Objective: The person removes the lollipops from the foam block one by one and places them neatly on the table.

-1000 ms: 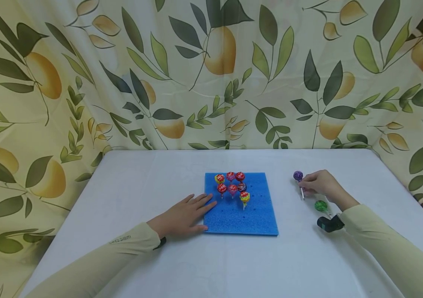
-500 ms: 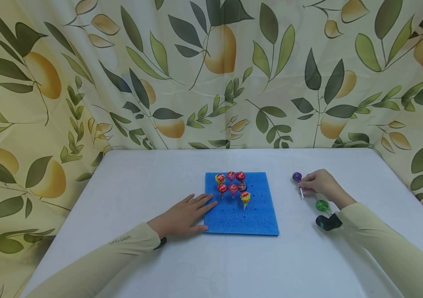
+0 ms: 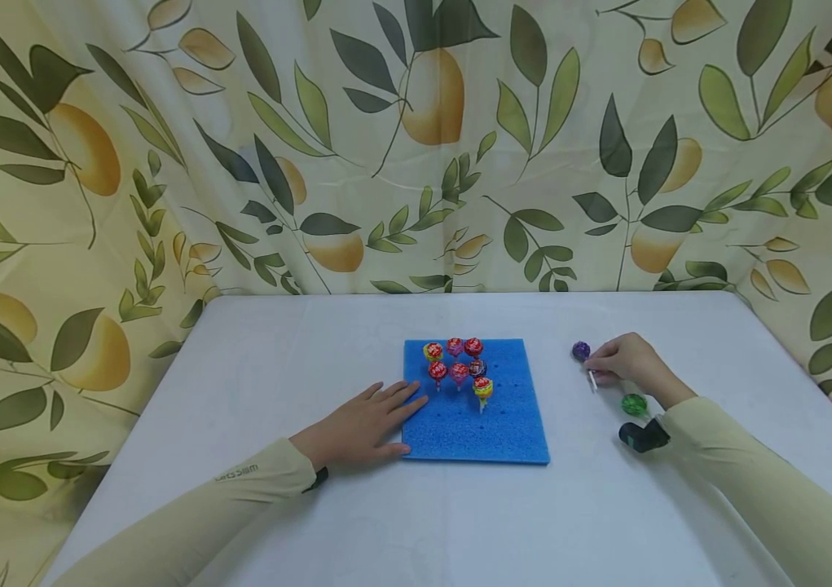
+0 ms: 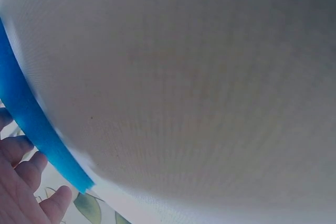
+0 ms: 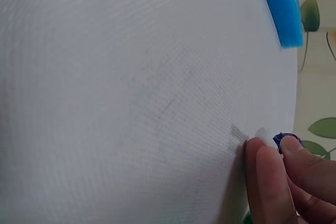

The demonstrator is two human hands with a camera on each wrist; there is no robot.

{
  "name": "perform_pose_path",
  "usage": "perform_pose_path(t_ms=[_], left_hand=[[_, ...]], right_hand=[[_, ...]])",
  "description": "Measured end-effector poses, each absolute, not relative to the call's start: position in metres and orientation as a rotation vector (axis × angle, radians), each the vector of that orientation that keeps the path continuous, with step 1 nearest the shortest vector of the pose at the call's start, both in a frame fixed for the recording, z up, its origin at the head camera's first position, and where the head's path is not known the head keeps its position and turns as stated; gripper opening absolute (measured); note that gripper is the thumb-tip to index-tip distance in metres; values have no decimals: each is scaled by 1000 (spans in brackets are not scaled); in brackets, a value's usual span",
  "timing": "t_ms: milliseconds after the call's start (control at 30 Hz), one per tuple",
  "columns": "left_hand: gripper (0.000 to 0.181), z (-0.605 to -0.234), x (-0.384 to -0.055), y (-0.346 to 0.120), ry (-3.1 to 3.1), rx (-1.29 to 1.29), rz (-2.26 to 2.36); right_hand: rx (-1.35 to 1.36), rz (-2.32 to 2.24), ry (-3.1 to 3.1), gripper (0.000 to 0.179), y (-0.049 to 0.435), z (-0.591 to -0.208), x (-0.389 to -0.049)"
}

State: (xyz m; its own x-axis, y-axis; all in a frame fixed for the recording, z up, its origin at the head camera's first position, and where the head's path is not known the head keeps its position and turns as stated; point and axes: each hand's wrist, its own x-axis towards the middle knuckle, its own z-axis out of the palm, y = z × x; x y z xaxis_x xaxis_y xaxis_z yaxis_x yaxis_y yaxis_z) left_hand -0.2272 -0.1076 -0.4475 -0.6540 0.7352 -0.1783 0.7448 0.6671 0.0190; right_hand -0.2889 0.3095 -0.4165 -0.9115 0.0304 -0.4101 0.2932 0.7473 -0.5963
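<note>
Fingertips of my right hand [image 3: 624, 363] pinch the white stick of the purple lollipop [image 3: 581, 351], which lies on the white table [image 3: 313, 342] well right of the blue foam block [image 3: 504, 424]. Just beside my right wrist lies a green lollipop [image 3: 633, 403]. My left hand [image 3: 360, 424] rests flat, fingers straight and a little spread, touching the block's left edge. Seven wrapped lollipops [image 3: 458, 364] stand upright in the block's far holes; nothing lies between it and my right hand.
</note>
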Motion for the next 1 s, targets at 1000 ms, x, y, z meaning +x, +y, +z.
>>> perform_pose_path(t_ms=[1000], left_hand=[[74, -447, -227, -109, 2713, 1250, -55]], right_hand=[[243, -823, 2603, 20, 311, -415, -291]])
